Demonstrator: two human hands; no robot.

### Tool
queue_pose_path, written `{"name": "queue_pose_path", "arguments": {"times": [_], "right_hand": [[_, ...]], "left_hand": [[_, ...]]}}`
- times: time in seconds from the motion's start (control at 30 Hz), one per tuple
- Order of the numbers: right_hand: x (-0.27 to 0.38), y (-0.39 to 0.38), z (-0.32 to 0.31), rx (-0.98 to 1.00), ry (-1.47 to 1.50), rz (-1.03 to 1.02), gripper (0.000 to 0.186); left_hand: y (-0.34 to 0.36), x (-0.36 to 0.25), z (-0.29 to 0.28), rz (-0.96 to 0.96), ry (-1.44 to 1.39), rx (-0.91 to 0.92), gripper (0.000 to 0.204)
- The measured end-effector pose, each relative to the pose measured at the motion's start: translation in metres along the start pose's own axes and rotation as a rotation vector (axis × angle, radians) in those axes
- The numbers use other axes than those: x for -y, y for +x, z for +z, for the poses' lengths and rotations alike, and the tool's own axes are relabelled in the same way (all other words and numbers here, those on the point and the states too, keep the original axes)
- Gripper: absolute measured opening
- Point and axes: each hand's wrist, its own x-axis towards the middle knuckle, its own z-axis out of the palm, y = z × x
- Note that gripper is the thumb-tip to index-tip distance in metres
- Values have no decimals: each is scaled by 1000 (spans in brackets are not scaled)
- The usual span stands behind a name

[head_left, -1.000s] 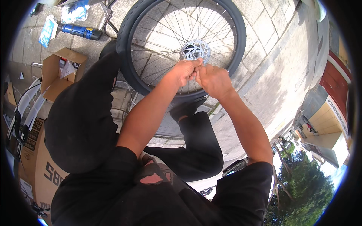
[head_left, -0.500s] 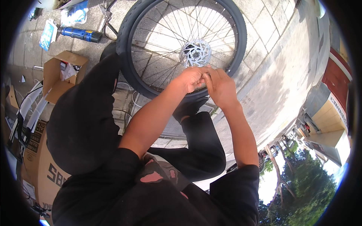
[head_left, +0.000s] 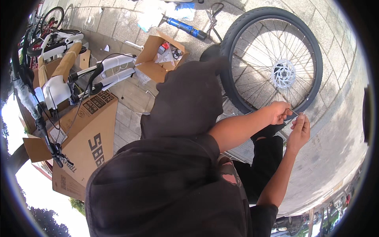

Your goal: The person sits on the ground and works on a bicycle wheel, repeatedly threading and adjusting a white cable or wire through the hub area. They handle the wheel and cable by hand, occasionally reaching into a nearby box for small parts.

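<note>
A bicycle wheel [head_left: 228, 67] with a black knobby tyre lies on the paving, its silver disc brake rotor [head_left: 283, 73] facing up. Above the near part of its rim, my left hand [head_left: 279, 112] pinches one end of a thin metal rod [head_left: 293, 112]. My right hand [head_left: 299, 132], a little nearer and to the right, has thumb and fingers closed at the rod's other end. The fingertips cover both ends, so its exact kind is unclear. Whether the rod touches the wheel cannot be seen.
Left of my raised knee stands an open small carton [head_left: 151, 71] with packaged parts. Beyond it lie a blue cylindrical tool [head_left: 185, 28], a dark-handled cutter [head_left: 213, 23] and a wrench [head_left: 134, 44]. A partly wrapped bicycle frame [head_left: 55, 93] is beside a large cardboard box [head_left: 96, 146].
The view has swung left, bringing the bicycle frame and large box into sight. My hands, close together before, are now slightly apart with the thin rod showing between them.
</note>
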Motion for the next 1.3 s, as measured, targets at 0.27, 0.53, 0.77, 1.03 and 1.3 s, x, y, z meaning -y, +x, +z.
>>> {"name": "queue_pose_path", "arguments": {"times": [0.27, 0.53, 0.77, 1.03, 1.3], "right_hand": [[77, -82, -17, -239, 141, -122, 36], [92, -141, -5, -182, 194, -235, 35], [49, -169, -20, -121, 257, -30, 31], [39, -102, -34, -86, 318, -92, 27], [59, -92, -18, 293, 270, 78, 16]], "left_hand": [[-125, 56, 29, 121, 43, 177, 31], [-189, 107, -2, 212, 229, 305, 45], [-199, 159, -21, 192, 399, 250, 51], [-240, 127, -21, 409, 483, 40, 43], [-302, 85, 25, 725, 687, 147, 34]]}}
